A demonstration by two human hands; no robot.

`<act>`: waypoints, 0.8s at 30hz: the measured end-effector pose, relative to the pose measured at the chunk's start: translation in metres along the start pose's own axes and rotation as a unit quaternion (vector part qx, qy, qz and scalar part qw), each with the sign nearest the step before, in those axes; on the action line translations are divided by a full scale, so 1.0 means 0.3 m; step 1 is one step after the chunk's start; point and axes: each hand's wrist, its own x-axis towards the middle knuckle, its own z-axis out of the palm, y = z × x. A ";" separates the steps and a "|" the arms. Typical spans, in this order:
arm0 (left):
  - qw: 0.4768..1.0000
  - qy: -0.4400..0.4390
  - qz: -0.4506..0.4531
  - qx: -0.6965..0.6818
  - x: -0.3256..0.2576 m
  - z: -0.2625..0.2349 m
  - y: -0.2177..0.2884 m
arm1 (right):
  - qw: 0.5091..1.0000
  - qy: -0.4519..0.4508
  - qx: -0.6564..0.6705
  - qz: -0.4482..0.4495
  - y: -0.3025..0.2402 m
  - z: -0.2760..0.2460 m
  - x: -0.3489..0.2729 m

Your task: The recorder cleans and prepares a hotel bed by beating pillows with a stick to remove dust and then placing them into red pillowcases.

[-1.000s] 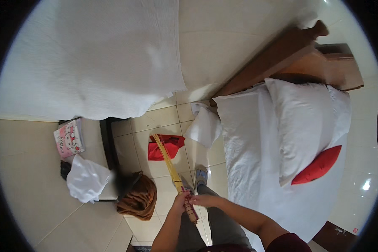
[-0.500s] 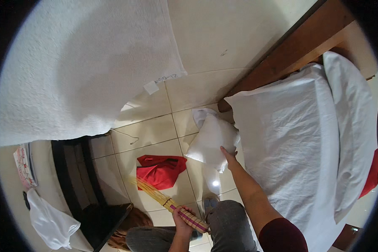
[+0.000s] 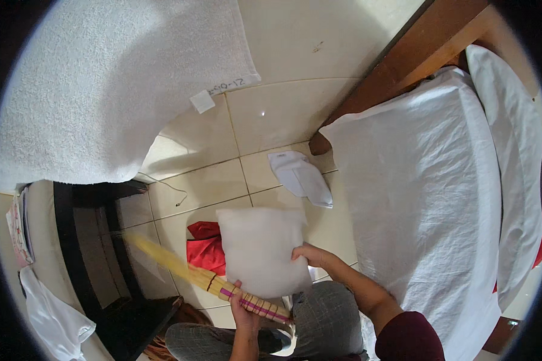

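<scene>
Pillow (image 3: 260, 251): white, square, held up on edge over the tiled floor (image 3: 271, 120), just left of the bed (image 3: 427, 198).
Right hand (image 3: 312, 255): closed on the pillow's right edge, fingers curled round it, thumb side toward the bed.
Left hand (image 3: 245, 308): wrapped tight round the broom handle (image 3: 247, 299), below the pillow's lower left corner, well left of the bed.
Broom handle: pale wood with pink and dark bands, slanting from near the knees up and away from the bed; far end blurred yellow.
Red cloth (image 3: 206, 246): crumpled on the floor behind the pillow's left edge, partly hidden by it.
White slippers (image 3: 300, 177): flat pair lying on the tiles just beside the bed's near corner, beyond the pillow.
Bed: white wrinkled sheet, wooden frame (image 3: 415, 66) along its far side; long white pillow (image 3: 518, 150) at its right, a bit of red showing past that.
Towel (image 3: 108, 78): large, white, fluffy, filling the upper left, well away from the bed, with a small tag at its lower edge.
Black shelf (image 3: 90, 253): dark low stand far left of the bed, under the towel's edge.
White bag (image 3: 51, 316): crumpled, beside the shelf, farthest from the bed.
Legs (image 3: 325, 319): grey checked trousers, at the bottom, just left of the bed.
</scene>
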 end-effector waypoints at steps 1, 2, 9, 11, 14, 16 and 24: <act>0.997 0.063 0.029 0.015 0.017 -0.044 -0.008 | 0.995 -0.053 -0.070 0.055 -0.006 0.012 0.022; 0.990 0.128 0.060 0.028 0.028 -0.089 -0.012 | 0.994 -0.063 -0.072 0.057 -0.013 0.008 0.068; 0.981 0.190 0.001 -0.031 -0.065 -0.057 -0.019 | 0.600 0.657 -0.434 -0.139 -0.227 -0.485 0.441; 0.974 0.221 0.001 -0.057 -0.097 -0.112 -0.028 | 0.610 0.657 -0.432 -0.094 -0.293 -0.373 0.432; 0.967 0.233 -0.038 -0.093 -0.128 -0.151 -0.036 | 0.584 0.556 -0.591 -0.005 -0.304 -0.342 0.446; 0.967 0.227 -0.057 -0.102 -0.114 -0.132 -0.046 | 0.649 0.434 -0.526 -0.338 -0.292 -0.297 0.471; 0.957 0.268 -0.021 -0.111 -0.079 -0.145 -0.050 | 0.812 -0.070 -0.541 -0.209 -0.107 0.224 0.532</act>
